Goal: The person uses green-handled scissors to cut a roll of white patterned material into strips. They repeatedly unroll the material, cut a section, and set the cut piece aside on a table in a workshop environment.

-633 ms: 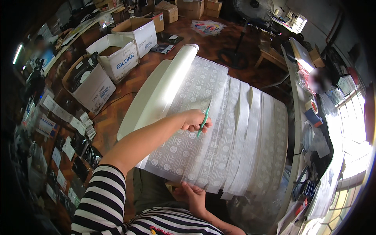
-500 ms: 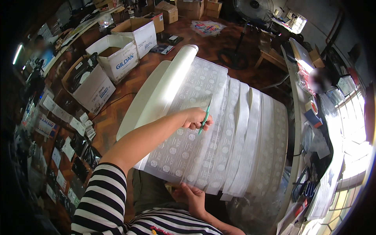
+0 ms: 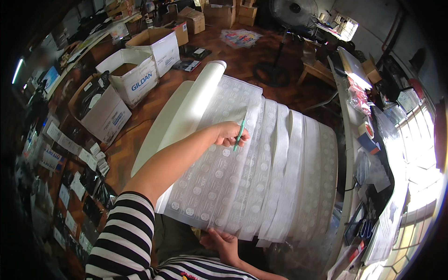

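A translucent sheet (image 3: 205, 182) printed with rows of pale logos and lettering lies over the table, with a thick white roll (image 3: 205, 84) along its left side. My left hand (image 3: 228, 135) is above the middle of the sheet, fingers curled around a slim green pen-like tool (image 3: 240, 134). The tool's thin tip points to the far side; whether it touches the sheet I cannot tell. At the near edge, my right hand (image 3: 223, 243) pinches the sheet's margin between thumb and fingers. Several long printed strips (image 3: 282, 154) lie overlapping to the right of my left hand.
Open cardboard boxes (image 3: 140, 77) stand on the wooden floor at the left, near dark plastic packages (image 3: 93, 205). A standing fan (image 3: 293, 10) is at the back. Along the right, a cluttered bench (image 3: 343, 116) carries a tape roll (image 3: 368, 130) and scissors (image 3: 366, 228).
My left hand has moved a little farther away along the sheet with the green tool. My right hand stays at the near edge. The whole view has shifted slightly.
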Available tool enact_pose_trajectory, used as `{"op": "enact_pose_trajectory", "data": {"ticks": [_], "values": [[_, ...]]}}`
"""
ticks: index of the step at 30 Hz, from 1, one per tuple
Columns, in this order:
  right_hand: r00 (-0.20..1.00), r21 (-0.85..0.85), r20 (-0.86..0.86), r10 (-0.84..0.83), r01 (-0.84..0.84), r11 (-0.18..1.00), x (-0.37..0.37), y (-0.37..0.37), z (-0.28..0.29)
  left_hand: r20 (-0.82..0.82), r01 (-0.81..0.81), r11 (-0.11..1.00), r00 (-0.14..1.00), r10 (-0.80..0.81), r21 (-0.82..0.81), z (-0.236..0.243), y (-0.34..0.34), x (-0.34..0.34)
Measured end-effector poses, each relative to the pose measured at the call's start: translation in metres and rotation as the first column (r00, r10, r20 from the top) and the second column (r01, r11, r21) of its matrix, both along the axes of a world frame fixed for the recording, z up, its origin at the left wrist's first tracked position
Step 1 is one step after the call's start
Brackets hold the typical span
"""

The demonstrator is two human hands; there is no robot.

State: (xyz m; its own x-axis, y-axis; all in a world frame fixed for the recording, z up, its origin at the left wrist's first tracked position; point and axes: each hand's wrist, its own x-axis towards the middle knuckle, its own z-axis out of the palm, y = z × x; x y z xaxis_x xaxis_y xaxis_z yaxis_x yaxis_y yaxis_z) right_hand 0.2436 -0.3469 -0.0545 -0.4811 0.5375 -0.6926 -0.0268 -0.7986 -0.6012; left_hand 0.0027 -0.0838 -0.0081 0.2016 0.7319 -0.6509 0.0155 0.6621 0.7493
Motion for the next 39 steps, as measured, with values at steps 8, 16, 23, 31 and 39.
{"op": "enact_pose_trajectory", "data": {"ticks": [8,16,23,31,39], "values": [[0.999,-0.015,-0.03,0.021,-0.022,1.0,0.006,0.0,-0.009,-0.001,0.017,0.999,1.0,-0.017,0.035,0.0,0.029,-0.01],[0.987,-0.085,0.074,0.141,-0.135,0.987,0.009,0.005,-0.011,-0.004,0.016,0.999,1.0,-0.016,0.028,-0.004,0.068,-0.015],[0.999,-0.108,0.003,-0.038,0.038,0.993,0.004,0.001,0.003,-0.023,0.025,0.999,0.999,-0.025,0.038,-0.009,0.101,-0.026],[0.998,-0.145,0.058,-0.03,0.038,0.989,0.002,0.007,0.01,-0.119,0.006,0.999,0.993,-0.002,0.036,-0.002,0.13,-0.035],[0.998,-0.231,0.063,-0.027,0.041,0.972,0.006,0.007,0.012,-0.159,0.021,0.999,0.987,-0.016,0.032,-0.012,0.154,-0.043]]}}
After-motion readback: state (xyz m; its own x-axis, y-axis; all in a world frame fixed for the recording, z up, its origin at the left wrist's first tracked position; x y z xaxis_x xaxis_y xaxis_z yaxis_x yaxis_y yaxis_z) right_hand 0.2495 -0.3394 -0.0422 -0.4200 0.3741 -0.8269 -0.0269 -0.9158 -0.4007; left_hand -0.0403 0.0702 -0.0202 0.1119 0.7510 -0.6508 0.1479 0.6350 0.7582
